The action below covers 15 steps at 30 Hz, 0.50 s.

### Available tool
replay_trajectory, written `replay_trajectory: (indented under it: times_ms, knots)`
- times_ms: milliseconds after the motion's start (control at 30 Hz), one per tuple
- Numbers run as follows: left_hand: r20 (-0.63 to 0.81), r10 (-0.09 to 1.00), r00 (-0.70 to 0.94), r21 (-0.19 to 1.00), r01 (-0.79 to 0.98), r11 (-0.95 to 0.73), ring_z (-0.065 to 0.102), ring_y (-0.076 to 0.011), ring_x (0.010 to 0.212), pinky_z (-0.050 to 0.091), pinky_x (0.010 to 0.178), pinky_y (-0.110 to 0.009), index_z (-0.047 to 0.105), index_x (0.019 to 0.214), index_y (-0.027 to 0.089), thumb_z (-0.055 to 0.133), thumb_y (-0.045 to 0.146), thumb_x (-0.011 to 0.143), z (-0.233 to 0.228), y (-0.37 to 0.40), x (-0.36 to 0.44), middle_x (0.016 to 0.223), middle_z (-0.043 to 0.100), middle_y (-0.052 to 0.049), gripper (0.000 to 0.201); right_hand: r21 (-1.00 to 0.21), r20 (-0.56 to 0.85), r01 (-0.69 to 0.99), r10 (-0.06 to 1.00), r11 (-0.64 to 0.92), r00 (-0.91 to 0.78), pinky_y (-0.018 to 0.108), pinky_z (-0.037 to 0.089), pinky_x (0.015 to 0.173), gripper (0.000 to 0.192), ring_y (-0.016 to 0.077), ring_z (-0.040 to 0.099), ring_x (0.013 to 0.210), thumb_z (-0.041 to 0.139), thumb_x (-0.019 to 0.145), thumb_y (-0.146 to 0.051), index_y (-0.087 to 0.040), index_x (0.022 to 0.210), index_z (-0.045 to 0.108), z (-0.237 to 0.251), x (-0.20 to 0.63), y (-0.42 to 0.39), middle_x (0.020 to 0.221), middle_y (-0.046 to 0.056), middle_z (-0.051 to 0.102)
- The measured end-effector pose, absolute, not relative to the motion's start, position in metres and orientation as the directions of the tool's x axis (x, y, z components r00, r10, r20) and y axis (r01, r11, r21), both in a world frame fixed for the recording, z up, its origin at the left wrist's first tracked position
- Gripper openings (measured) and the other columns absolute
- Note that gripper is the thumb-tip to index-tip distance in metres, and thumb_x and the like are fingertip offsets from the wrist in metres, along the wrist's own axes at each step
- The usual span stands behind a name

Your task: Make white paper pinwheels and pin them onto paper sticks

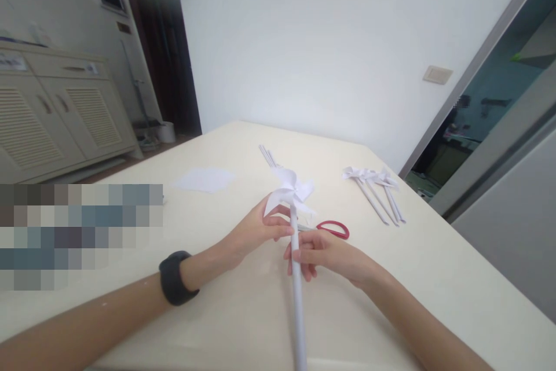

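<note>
White paper pinwheel (pixel 290 188) is pinched by left hand (pixel 256 231) fingers, while right hand (pixel 324 255) fingers grip its stick (pixel 297 301).

The long white paper stick (pixel 297 296) held between both hands runs off the bottom edge, so its lower end is not shown. Where the right hand (pixel 324 255) wraps it, part of the stick is covered by the fingers. Just beyond that hand, the red-handled scissors (pixel 332 228) show only their loops; the blades lie behind the stick and the white folded paper pinwheel head (pixel 290 188). The left hand (pixel 256 232) hides the pinwheel's near-left vane. Left of the left forearm, a pixelated block (pixel 80 235) blanks out whatever lies on the pale worktop (pixel 434 278) there. Both forearms are cut off by the bottom edge.
</note>
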State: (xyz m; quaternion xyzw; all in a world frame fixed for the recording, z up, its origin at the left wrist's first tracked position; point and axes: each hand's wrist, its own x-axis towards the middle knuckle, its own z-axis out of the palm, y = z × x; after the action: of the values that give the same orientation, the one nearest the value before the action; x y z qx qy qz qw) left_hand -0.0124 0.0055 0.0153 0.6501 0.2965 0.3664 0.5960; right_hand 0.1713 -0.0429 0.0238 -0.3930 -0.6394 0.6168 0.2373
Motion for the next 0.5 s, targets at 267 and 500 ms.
replay_trajectory:
  times_ms: [267,500]
  knots:
    - [0.114,0.812,0.572,0.992,-0.029,-0.12,0.057,-0.0154,0.078,0.037,0.063,-0.026,0.044,0.112,0.023,0.064,0.023,0.075,0.014,0.0068,-0.0132,0.1,0.058,-0.004,0.042,-0.97,-0.222,0.215,0.759,-0.11,-0.612,0.027,0.043,0.068,0.023,0.0105,0.056,0.067,0.054,0.082,-0.033,-0.016,0.094,0.063,0.0214,0.1737,-0.0397,0.092,0.007,0.065]
    - [0.121,0.818,0.562,0.992,-0.043,-0.117,0.057,-0.0143,0.076,0.038,0.061,-0.025,0.045,0.111,0.023,0.065,0.022,0.073,0.0136,0.0056,-0.0122,0.098,0.058,-0.003,0.043,-0.965,-0.239,0.236,0.738,-0.111,-0.631,0.028,0.044,0.07,0.026,0.0113,0.058,0.069,0.053,0.083,-0.037,-0.016,0.095,0.062,0.0193,0.1728,-0.04,0.093,0.007,0.065]
